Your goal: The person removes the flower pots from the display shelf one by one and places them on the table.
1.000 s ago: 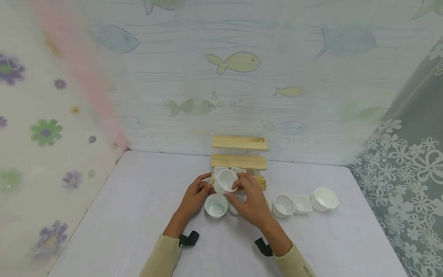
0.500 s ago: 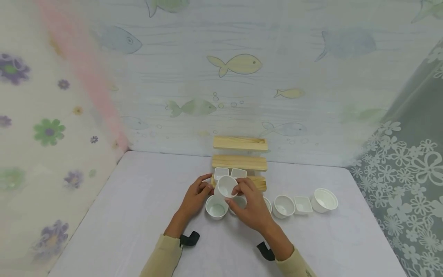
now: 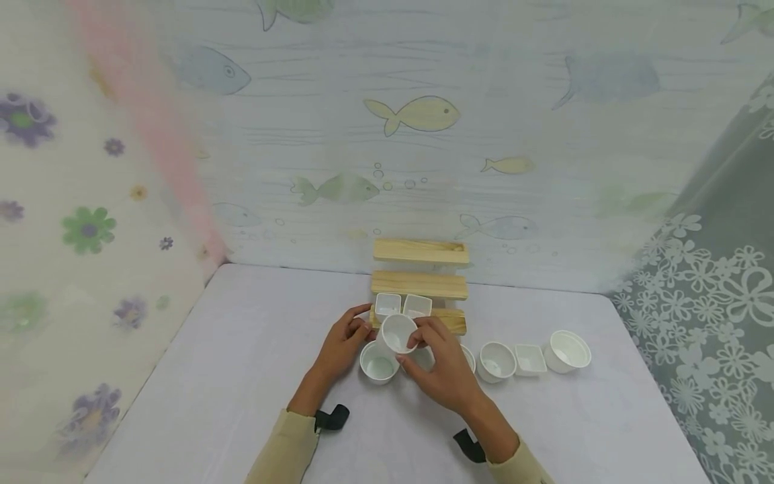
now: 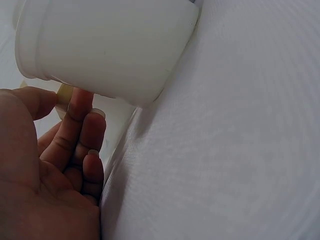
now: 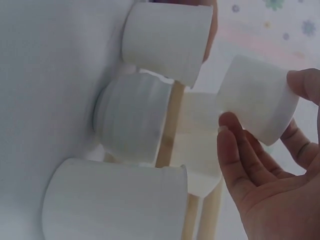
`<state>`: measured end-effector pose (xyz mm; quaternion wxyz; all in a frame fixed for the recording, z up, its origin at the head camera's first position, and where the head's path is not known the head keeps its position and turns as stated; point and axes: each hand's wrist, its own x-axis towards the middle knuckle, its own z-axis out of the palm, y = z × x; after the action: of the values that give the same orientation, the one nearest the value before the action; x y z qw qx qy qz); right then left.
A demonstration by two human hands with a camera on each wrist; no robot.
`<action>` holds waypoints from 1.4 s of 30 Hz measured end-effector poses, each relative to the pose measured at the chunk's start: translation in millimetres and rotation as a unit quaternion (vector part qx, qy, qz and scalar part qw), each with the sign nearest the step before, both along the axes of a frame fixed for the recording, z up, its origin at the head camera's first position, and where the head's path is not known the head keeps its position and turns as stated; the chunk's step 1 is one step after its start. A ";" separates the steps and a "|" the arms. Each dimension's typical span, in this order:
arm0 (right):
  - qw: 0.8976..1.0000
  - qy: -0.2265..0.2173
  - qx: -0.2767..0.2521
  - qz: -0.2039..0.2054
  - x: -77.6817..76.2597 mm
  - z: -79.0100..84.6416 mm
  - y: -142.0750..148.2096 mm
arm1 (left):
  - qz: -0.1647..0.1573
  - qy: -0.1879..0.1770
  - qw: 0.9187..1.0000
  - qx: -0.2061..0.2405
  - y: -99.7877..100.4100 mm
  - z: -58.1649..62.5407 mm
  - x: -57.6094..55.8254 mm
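Note:
In the head view my right hand [image 3: 444, 366] holds a small round white cup [image 3: 399, 334] in the air, in front of the lowest tier of a wooden three-tier rack [image 3: 453, 321]. The right wrist view shows thumb and fingers pinching this cup [image 5: 257, 97] at its rim and side. My left hand [image 3: 340, 343] pinches the rack's lowest tier at its left end; a bit of wood [image 4: 64, 95] shows between thumb and index finger in the left wrist view. Two square white dishes, one on the left [image 3: 388, 305] and one beside it [image 3: 418, 306], sit on that tier.
A row of white dishes stands before the rack: a round cup [image 3: 379, 363] at the left, others partly behind my right hand, then a round cup [image 3: 496, 361], a square dish [image 3: 530, 359] and a wider bowl [image 3: 567, 350]. A fish-patterned wall [image 3: 338, 228] rises behind.
My right hand has brought the held cup slightly down and nearer, uncovering more of the two square dishes. The left hand has kept its place at the rack.

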<state>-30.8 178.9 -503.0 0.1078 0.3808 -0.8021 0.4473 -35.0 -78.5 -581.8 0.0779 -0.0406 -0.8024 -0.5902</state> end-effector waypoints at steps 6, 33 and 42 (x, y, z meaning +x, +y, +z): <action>1.000 -0.023 0.013 0.000 3.2 -1.3 2.8 | 0.001 0.001 1.000 0.002 0.0 0.2 0.4; 0.995 0.001 0.038 0.089 25.4 -10.2 42.3 | 0.026 -0.003 1.000 -0.004 17.7 3.9 28.3; 0.992 0.005 0.048 0.115 29.2 -13.3 58.3 | 0.039 -0.007 0.999 -0.002 25.0 6.9 41.6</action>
<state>-1.5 237.2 -516.3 0.0419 0.4774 -0.7730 0.4158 6.6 -53.4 -574.9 0.0950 -0.0056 -0.8053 -0.5851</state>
